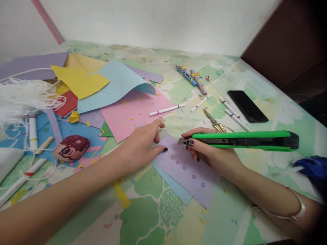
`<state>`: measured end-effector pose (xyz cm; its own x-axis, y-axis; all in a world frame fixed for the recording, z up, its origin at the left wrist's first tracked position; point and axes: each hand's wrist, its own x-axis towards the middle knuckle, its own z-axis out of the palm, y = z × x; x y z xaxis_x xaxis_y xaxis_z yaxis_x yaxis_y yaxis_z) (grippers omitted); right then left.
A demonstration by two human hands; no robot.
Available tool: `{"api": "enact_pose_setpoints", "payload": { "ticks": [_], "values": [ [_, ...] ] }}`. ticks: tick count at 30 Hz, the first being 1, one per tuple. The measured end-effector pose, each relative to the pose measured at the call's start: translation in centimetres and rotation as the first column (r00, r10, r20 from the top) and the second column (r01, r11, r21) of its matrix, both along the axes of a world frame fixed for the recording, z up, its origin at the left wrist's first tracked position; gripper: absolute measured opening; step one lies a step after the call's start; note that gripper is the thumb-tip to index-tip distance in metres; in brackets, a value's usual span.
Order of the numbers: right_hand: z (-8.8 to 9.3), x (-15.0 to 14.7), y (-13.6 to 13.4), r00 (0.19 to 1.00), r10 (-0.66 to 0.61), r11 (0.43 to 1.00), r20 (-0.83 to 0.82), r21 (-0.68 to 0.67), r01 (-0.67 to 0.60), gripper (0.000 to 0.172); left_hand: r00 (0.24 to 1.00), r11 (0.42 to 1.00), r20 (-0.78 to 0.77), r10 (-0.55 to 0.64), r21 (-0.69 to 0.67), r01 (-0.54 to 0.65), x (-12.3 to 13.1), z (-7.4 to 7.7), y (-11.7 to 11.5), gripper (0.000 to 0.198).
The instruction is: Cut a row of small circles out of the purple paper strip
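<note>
My right hand (209, 151) is closed round a green and black utility knife (245, 140), whose blade tip rests on a lilac paper sheet (187, 170) with small punched circles. My left hand (143, 144) lies on the sheet's left end, fingers curled down and pressing the paper flat. A light blue strip (176, 187) pokes out from under the lilac sheet.
Pink (133, 112), light blue (114, 85) and yellow (79, 80) papers lie at the back left, with white string (22, 95) and a brown bear-face object (70, 148). Scissors (216, 123), several white pens (167, 109), rolled paper tubes (192, 77) and a black phone (247, 105) lie beyond.
</note>
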<state>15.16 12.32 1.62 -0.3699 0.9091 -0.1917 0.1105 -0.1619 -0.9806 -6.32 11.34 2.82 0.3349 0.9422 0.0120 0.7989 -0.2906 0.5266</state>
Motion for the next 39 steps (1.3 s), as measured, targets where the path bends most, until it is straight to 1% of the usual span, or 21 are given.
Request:
{"api": "enact_pose_setpoints", "payload": {
  "ticks": [1, 3, 6, 8, 9, 11, 14, 17, 20, 22, 24, 26, 28, 30, 33, 35, 39],
  "values": [
    [0.2, 0.0, 0.1, 1.000, 0.010, 1.000, 0.008, -0.006, -0.010, 0.022, 0.999, 1.000, 0.031, 0.006, -0.026, -0.005, 0.0, 0.0, -0.1, 0.034],
    [0.5, -0.1, 0.1, 1.000, 0.027, 1.000, 0.011, -0.007, -0.027, 0.019, 0.996, 0.999, 0.087, 0.013, -0.034, -0.010, -0.1, -0.1, -0.3, 0.028],
    [0.6, 0.0, -0.1, 0.998, 0.042, 0.999, -0.049, 0.005, -0.042, 0.018, 0.991, 0.999, 0.128, 0.024, 0.043, -0.030, -0.3, -0.6, -0.9, 0.021],
    [0.5, 0.1, -0.3, 0.993, 0.037, 0.999, -0.112, -0.004, -0.038, 0.019, 0.990, 0.994, 0.138, -0.009, 0.112, -0.006, -0.5, -0.9, -1.2, 0.020],
    [0.4, 0.1, -0.3, 0.990, 0.017, 1.000, -0.140, -0.015, -0.019, 0.019, 0.989, 0.990, 0.142, -0.051, 0.139, 0.031, -0.6, -1.1, -1.3, 0.021],
    [0.3, 0.1, -0.4, 0.981, -0.056, 0.998, -0.185, -0.052, 0.047, 0.019, 0.976, 0.976, 0.137, -0.167, 0.161, 0.144, -0.8, -1.3, -1.4, 0.031],
    [0.4, 0.0, -0.2, 0.949, -0.182, 0.981, -0.259, -0.120, 0.155, 0.018, 0.945, 0.941, 0.067, -0.321, 0.131, 0.311, -1.1, -1.5, -1.3, 0.051],
    [0.6, -0.2, -0.1, 0.918, -0.231, 0.971, -0.322, -0.138, 0.196, 0.018, 0.924, 0.919, 0.004, -0.381, 0.112, 0.379, -1.2, -1.4, -1.4, 0.062],
    [0.5, -0.2, -0.2, 0.912, -0.226, 0.973, -0.342, -0.123, 0.195, 0.021, 0.917, 0.911, 0.022, -0.398, 0.124, 0.393, -1.4, -1.2, -1.4, 0.064],
    [0.4, -0.1, -0.2, 0.920, -0.189, 0.981, -0.343, -0.098, 0.165, 0.020, 0.910, 0.904, 0.028, -0.414, 0.133, 0.407, -1.5, -1.1, -1.4, 0.064],
    [0.1, 0.1, -0.2, 0.943, -0.135, 0.991, -0.305, -0.061, 0.123, 0.015, 0.901, 0.892, 0.013, -0.433, 0.150, 0.426, -1.6, -1.1, -1.3, 0.063],
    [0.1, 0.4, -0.2, 0.977, -0.064, 0.998, -0.201, -0.012, 0.062, 0.013, 0.894, 0.879, -0.008, -0.448, 0.179, 0.442, -1.8, -1.2, -1.3, 0.061],
    [0.3, 0.8, -0.2, 0.997, 0.045, 0.998, -0.068, 0.039, -0.042, 0.017, 0.889, 0.869, -0.021, -0.457, 0.205, 0.451, -2.0, -1.4, -1.3, 0.059],
    [0.6, 1.2, -0.1, 0.984, 0.178, 0.981, 0.022, 0.077, -0.179, 0.019, 0.884, 0.859, -0.034, -0.466, 0.221, 0.461, -2.1, -1.6, -1.3, 0.058],
    [0.9, 1.6, 0.0, 0.935, 0.344, 0.931, 0.090, 0.094, -0.352, 0.014, 0.881, 0.850, -0.043, -0.471, 0.243, 0.467, -2.3, -1.9, -1.2, 0.056],
    [0.8, 1.8, 0.1, 0.906, 0.409, 0.902, 0.109, 0.098, -0.420, 0.015, 0.882, 0.849, -0.032, -0.469, 0.256, 0.461, -2.3, -2.1, -1.1, 0.054],
    [0.5, 2.0, 0.6, 0.876, 0.462, 0.870, 0.136, 0.120, -0.478, 0.016, 0.883, 0.850, -0.027, -0.469, 0.256, 0.459, -2.3, -2.2, -0.9, 0.052]
  ]
}}
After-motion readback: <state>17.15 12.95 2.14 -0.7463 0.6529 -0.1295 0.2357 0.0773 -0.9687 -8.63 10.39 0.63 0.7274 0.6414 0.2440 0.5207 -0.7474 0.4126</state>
